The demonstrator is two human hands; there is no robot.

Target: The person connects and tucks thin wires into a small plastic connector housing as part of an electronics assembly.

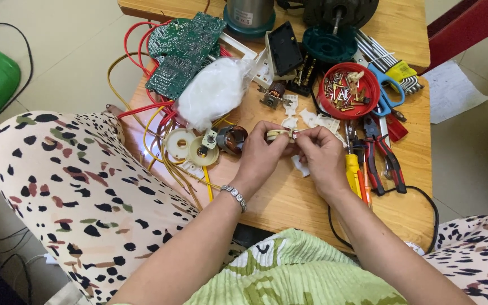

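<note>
While you've got that little cream-coloured part pinched over the wooden table, watch the clutter on both sides. Going left to right: one green circuit board with red and yellow wires trailing off the edge by your knee, one white plastic bag, two cream discs and one small motor just beside your left hand. That hand is curled nearly closed, thumb and fingers clamped on the part's left end. Your right hand is closed too, fingertips pinching the other end, though I can't tell exactly what it grips there, it's too small.

Risks, as I judge them: the part is tiny and held over the table's near side, so a slip could send it into your lap or onto the floor. Those loose wires could snag your left wrist and drag the board.

Further right: a few white plastic bits, one red bowl of screws, one yellow-handled screwdriver, two red-handled pliers. An elbow bump could tip that bowl.
</note>
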